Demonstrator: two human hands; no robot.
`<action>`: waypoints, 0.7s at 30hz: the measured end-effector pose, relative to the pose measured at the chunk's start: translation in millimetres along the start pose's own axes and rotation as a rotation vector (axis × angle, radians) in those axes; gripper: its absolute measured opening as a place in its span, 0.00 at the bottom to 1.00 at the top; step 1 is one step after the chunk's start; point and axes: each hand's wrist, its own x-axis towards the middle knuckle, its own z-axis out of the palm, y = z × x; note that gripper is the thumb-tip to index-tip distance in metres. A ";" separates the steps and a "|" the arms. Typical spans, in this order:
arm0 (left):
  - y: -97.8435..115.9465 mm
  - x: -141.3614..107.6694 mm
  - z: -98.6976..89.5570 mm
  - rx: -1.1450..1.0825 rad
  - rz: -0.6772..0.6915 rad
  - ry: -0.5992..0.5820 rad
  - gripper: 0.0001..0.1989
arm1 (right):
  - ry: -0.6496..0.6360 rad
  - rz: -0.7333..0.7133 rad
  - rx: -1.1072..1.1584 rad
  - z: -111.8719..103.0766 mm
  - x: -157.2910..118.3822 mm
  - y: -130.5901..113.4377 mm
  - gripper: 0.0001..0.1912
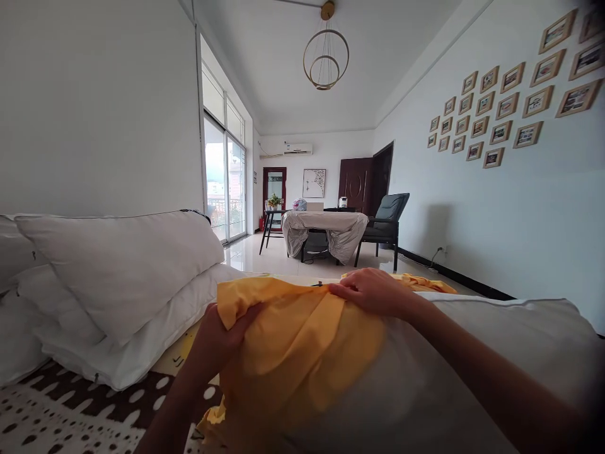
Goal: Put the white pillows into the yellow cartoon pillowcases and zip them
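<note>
hands: left (215, 343), right (373, 291) | bare, no gloves | forearms: unsleeved | no rings seen

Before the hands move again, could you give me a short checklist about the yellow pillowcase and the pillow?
1. Left hand grips the yellow pillowcase edge: ok.
2. Right hand pinches the far edge: ok.
3. Pillowcase covers the whole white pillow: not ok, much white shows.
4. Fabric lies smooth: not ok, bunched folds.
5. Opening is clear inside: cannot tell.
6. Stacked pillows stay apart from the work: ok.
</note>
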 end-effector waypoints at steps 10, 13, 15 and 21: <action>-14.9 -38.7 -14.2 -0.142 -0.304 0.724 0.21 | -0.258 -0.281 0.245 -23.0 1.0 0.7 0.11; -15.2 -34.3 -11.7 -0.078 -0.254 0.786 0.21 | -0.374 -0.303 0.290 -24.4 -0.6 -24.3 0.22; -17.2 -24.9 -11.3 -0.078 -0.174 0.831 0.21 | -0.387 -0.331 0.255 -20.2 -2.8 -36.1 0.16; 19.7 12.9 -24.6 -0.063 0.030 0.902 0.19 | -0.071 -0.158 -0.072 -34.2 6.3 -25.4 0.15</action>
